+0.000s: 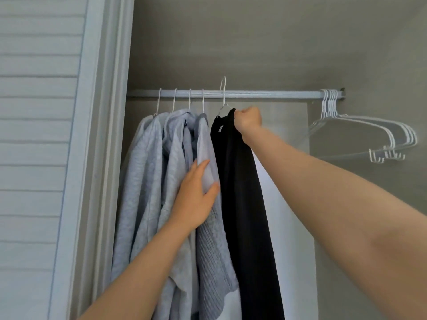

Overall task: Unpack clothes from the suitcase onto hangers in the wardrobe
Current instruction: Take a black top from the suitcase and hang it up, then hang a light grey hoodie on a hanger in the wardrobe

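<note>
Okay, hanging step. My right hand (pixel 248 120) is fisted on the top of the black garment (pixel 245 204), right at the shoulder of its white wire hanger (pixel 223 98). The garment hangs long and straight below my grip. The hanger's hook pokes up above the wardrobe rail (pixel 277 94), higher than the four hooks next to it, so I judge it isn't seated yet. I can't tell whether it's touching the rail.

My left hand (pixel 196 195) is flat, with the fingers straight, and holds nothing. It presses the nearest of the grey tops (pixel 147 181) leftward, which leaves a gap for the black piece. Those four tops are bunched on their own hangers just left of the black one.

Next move, as I see it: lower the right hand so the hook drops onto the rail in that gap. After that I let go of the fabric and take the left hand off so the greys settle back.

A cluster of empty white hangers (pixel 369 135) sits at the rail's far right end, well apart. The louvred door (pixel 34 135) stands to the left. The suitcase isn't in view.
</note>
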